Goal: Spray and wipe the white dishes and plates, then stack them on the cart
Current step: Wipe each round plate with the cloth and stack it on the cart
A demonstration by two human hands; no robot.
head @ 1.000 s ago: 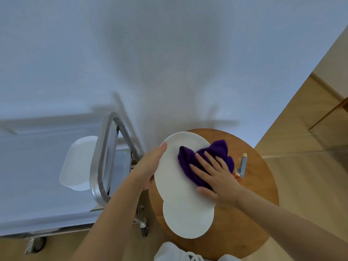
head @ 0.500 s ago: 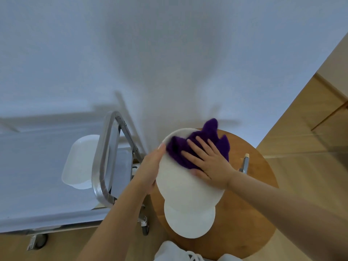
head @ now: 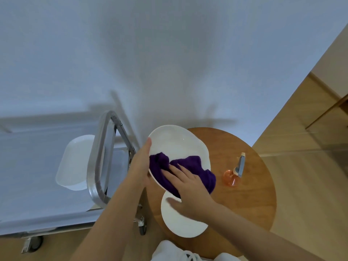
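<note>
My left hand (head: 140, 166) has its grip on the near-left rim of a white oval plate (head: 178, 146), thumb lying along the edge, the rest of the fingers hidden behind it, so the plate is held tilted above the round wooden counter (head: 250, 200). My right hand (head: 188, 185) lies flat with straight, spread fingers on a purple cloth (head: 190, 168), pressing it against the plate's lower half; that hand's grip is released rather than clenched, the palm doing the work. The cloth spills off the plate's edge just right of my right hand.

Directly under my right wrist, a second white plate (head: 180, 221) rests flat on the counter, partly covered by the held plate and my forearm. Well to the right of my right hand stands a small orange spray bottle (head: 233, 176) with a grey trigger head, apart from both plates.

To the left of my left hand is the metal cart (head: 98, 162), its looped handle just beside my wrist. Beyond that handle, a white rectangular dish (head: 75, 162) sits on the cart's top surface. The wall behind is pale.
</note>
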